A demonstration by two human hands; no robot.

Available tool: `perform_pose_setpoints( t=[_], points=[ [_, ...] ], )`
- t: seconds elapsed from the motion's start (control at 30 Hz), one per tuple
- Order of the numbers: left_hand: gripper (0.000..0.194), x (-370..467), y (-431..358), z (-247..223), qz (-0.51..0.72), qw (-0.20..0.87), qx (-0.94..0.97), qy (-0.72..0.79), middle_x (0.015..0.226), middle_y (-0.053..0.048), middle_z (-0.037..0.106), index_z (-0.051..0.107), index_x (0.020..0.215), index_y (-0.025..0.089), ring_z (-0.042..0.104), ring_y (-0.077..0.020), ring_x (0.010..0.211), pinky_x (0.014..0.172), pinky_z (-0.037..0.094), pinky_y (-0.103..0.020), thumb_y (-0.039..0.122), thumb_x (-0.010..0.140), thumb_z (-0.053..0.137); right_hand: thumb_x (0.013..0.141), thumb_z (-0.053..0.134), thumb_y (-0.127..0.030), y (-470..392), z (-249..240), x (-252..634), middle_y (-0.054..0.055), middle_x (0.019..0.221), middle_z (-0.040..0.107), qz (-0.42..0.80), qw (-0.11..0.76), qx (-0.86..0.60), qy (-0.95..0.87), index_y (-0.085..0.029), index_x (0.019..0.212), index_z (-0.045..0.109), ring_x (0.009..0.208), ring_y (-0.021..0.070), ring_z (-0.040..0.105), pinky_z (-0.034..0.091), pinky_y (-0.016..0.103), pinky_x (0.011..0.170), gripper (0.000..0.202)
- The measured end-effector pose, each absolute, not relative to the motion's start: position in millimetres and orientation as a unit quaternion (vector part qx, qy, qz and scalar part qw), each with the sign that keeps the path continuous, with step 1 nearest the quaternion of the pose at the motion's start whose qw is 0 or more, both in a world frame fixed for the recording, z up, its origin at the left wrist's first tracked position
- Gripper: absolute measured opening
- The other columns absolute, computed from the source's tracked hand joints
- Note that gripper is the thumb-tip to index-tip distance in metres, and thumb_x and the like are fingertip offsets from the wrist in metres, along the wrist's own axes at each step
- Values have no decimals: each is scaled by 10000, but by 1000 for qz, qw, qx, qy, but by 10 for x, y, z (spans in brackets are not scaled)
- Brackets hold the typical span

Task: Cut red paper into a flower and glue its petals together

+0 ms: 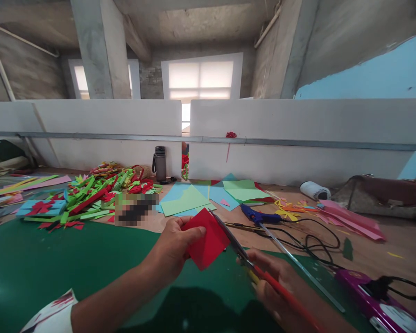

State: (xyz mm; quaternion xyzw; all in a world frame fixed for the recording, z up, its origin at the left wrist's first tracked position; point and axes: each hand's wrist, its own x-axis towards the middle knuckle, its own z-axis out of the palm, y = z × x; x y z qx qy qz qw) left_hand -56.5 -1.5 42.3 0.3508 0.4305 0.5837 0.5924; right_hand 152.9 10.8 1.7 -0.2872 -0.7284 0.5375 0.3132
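My left hand [175, 247] pinches a red square of paper [210, 245] at its left side, thumb on top. The paper is tilted up over the table, with a faint crease across it. In my right hand [273, 282] is a pair of scissors [233, 243] with red on its handle. The long blades point up and left along the paper's upper right edge. Whether they touch the paper I cannot tell. My right fingers wrap the scissor handles, which are partly hidden.
Beyond my hands lie green paper sheets [187, 201] and a blue glue gun [260, 216] with its black cable. Cut paper strips [90, 199] are heaped at left near a dark bottle [160, 165]. A purple power strip [377, 300] sits at lower right. A green mat [72, 259] covers the table's near side.
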Motion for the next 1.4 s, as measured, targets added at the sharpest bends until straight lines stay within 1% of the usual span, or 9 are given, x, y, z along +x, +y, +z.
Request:
perform_pose_setpoints(
  t=[0.17,0.33,0.57,0.73,0.9,1.07,1.23,1.4],
  points=[
    [301,-553,-34,452,580,597,347,432,737,-88,695,573,896,103,630,-156,573,496,469,-234,184,633,695,703,500,-704,112,30,1516,-61,583,333,520,325,-301,-730,-178,884,517,484,70,211,159,216,409,557],
    [298,-557,-31,445,571,601,362,427,749,-95,696,582,886,100,631,-156,580,500,465,-231,207,635,703,736,484,-685,101,70,1519,-65,605,324,534,311,-278,-736,-179,898,500,473,60,182,134,215,401,531],
    [248,-558,-22,420,579,598,355,425,732,-72,697,584,838,122,639,-155,581,502,476,-230,203,639,707,723,496,-691,86,91,1548,-112,498,230,541,294,-287,-734,-177,917,498,413,43,125,93,216,375,549],
    [227,-571,-16,396,573,598,365,425,730,-75,700,601,847,114,639,-148,580,510,478,-224,201,657,691,718,503,-693,83,96,1545,-118,487,206,554,297,-286,-724,-177,937,502,416,47,112,112,211,385,560],
    [196,-579,-8,380,576,603,366,415,728,-61,696,614,812,117,641,-146,583,507,480,-221,200,655,697,714,508,-692,85,142,1534,-93,546,260,526,298,-307,-735,-185,866,510,446,52,132,128,217,402,529],
    [200,-571,-2,384,578,600,357,423,741,-63,698,603,820,127,646,-157,592,513,489,-236,189,656,700,710,481,-713,61,195,1533,-93,532,248,514,292,-301,-748,-197,815,511,446,56,135,152,217,410,528],
    [178,-568,-8,390,580,605,359,411,712,-47,695,600,813,129,639,-147,569,497,489,-230,190,673,690,719,488,-698,30,260,1505,-70,583,290,478,302,-326,-757,-192,780,528,487,71,186,180,222,432,512],
    [188,-560,1,377,585,603,345,419,718,-50,698,595,808,125,644,-150,577,504,489,-229,172,657,697,679,463,-751,27,247,1497,-71,582,292,490,295,-330,-751,-188,795,509,496,75,175,167,229,437,577]
  ],
)
